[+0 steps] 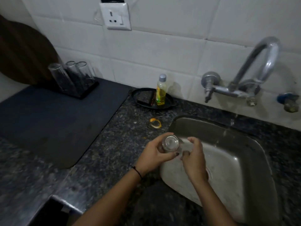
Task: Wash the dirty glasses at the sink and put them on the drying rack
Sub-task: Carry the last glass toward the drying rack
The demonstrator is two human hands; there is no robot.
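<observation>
Over the sink's [175, 123] left rim we grasp the glass [170, 143] with both hands, left hand [153, 156] wrapping its wall, right hand [193, 158] rubbing it (wet, slippery, breakable, so we'd grip the sides firmly).

Dim, murky kitchen view with soft focus.
I see glare only on the curved chrome tap [260, 66] and the steel sink basin [236, 160]; the dark rectangular mat [53, 121] smears into blur, and wall tiles bow near the edges.
</observation>
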